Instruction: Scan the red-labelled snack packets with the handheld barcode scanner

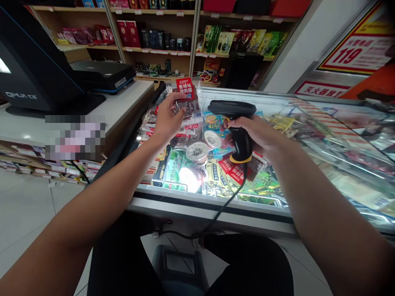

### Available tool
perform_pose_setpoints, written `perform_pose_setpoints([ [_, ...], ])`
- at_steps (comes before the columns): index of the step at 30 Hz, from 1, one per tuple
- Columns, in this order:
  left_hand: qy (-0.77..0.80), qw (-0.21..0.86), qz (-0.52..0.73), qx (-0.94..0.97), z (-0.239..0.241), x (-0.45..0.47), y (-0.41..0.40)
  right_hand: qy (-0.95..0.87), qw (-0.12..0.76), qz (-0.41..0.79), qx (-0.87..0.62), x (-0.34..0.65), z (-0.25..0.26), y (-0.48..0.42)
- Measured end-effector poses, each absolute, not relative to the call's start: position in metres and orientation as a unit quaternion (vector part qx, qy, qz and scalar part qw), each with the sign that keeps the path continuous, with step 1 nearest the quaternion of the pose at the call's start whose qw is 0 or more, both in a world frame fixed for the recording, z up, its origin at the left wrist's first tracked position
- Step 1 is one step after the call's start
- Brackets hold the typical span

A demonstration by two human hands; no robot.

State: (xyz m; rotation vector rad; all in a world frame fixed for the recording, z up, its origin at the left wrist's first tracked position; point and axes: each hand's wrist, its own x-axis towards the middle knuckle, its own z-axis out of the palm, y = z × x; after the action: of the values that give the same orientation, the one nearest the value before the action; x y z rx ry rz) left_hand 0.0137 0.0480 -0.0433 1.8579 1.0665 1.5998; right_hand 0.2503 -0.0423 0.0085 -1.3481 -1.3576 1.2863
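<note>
In my right hand (256, 130) is a black barcode scanner (232, 108) with yellow trim, my fingers wrapped round its handle. Its cable hangs down over the front edge of the glass-topped case (268, 218). My left hand (169, 117) pinches a clear plastic snack packet (195, 103) with a red label and brown contents, at the far left corner of the case. Part of the packet is hidden behind the fingers. Between and below both hands lie more packets, among them a green snack packet (175, 166), and round silver-lidded tubs (197, 152).
To the left, a white counter (123, 96) carries a black checkout terminal (33, 65) and a dark flat device (101, 72). Stocked shelves (160, 51) stand behind the case. A grey stool or bin (180, 263) is on the floor between my legs.
</note>
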Motion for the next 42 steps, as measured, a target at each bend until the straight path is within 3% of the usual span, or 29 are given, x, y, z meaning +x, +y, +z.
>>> perform_pose_setpoints([
  [18,0.41,0.197,0.556,0.696,-0.043,0.004,0.057,-0.557,0.384,0.525,-0.517,0.256,0.007,-0.04],
  [24,0.393,0.181,0.401,0.807,-0.038,0.012,0.036,-0.513,0.459,0.527,-0.499,0.27,0.007,-0.027],
  [28,0.425,0.091,0.301,0.849,-0.044,0.02,0.024,-0.464,0.508,0.533,-0.491,0.278,0.003,-0.017],
  [34,0.469,-0.038,0.327,0.819,-0.044,0.026,0.012,-0.381,0.559,0.58,-0.453,0.28,0.008,-0.015],
  [39,0.418,0.011,0.18,0.89,-0.047,0.065,-0.032,-0.361,0.596,0.601,-0.392,0.285,0.01,-0.011],
  [42,0.384,0.008,0.153,0.911,-0.058,0.091,-0.057,-0.389,0.589,0.583,-0.402,0.29,0.011,-0.012],
])
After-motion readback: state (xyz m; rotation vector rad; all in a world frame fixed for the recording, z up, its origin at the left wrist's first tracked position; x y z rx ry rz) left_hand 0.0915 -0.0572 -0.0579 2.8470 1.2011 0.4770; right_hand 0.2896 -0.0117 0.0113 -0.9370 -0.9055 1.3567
